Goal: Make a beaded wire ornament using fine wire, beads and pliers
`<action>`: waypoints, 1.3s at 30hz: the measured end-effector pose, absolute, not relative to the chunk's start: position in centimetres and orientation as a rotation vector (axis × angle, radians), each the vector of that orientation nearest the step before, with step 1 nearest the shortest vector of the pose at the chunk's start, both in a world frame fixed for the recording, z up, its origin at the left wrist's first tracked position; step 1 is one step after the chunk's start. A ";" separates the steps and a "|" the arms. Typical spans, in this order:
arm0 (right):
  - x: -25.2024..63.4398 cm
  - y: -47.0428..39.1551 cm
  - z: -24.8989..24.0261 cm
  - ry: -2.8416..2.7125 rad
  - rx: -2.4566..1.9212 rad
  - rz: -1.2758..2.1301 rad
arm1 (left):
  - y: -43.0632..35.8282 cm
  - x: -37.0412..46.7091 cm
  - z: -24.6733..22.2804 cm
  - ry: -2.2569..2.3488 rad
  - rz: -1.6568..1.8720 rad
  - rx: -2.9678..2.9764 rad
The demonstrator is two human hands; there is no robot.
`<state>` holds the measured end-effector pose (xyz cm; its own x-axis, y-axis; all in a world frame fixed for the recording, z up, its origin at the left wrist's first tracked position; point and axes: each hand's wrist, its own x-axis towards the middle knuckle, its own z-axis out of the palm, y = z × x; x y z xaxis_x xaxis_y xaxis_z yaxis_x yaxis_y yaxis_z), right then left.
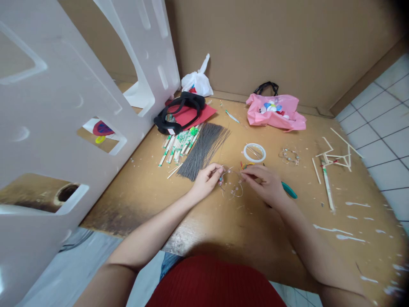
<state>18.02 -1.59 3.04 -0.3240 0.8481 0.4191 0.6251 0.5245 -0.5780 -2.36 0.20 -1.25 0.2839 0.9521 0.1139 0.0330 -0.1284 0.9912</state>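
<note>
My left hand (208,180) pinches one side of a thin string with small beads (236,189), which hangs in loose loops between both hands over the table. On the other side, my right hand (262,181) has its fingertips closed on the same string. Pliers with a teal handle (289,190) lie partly under my right hand. Just beyond the hands is a white ring-shaped spool (254,152) with thin sticks or wires inside it. A second beaded loop (289,156) rests to the right of the spool.
Grey wires (202,150), wrapped chopsticks (179,145), a black headset strap (166,121) and red paper (207,112) lie at the left. Behind are a white bag (196,82) and a pink bag (255,111). A stick frame (340,160) sits right; a white plastic panel (105,85) stands left.
</note>
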 end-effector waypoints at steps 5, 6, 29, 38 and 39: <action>17.9 -1.5 2.4 -2.140 -1.121 0.212 | 0.1 -2.3 -1.3 0.996 1.028 1.498; 17.8 -1.5 2.3 -2.159 -1.114 0.179 | 0.1 -2.3 -1.4 1.001 1.024 1.507; 17.4 -2.7 3.5 -2.622 -1.187 -0.198 | 0.6 -2.1 -2.1 0.979 0.965 1.397; 17.2 -2.6 3.2 -2.636 -1.192 -0.094 | 1.0 -2.2 -2.3 0.908 0.951 1.262; 17.3 -2.5 3.3 -2.598 -1.187 -0.040 | 0.9 -2.2 -2.2 0.915 0.952 1.271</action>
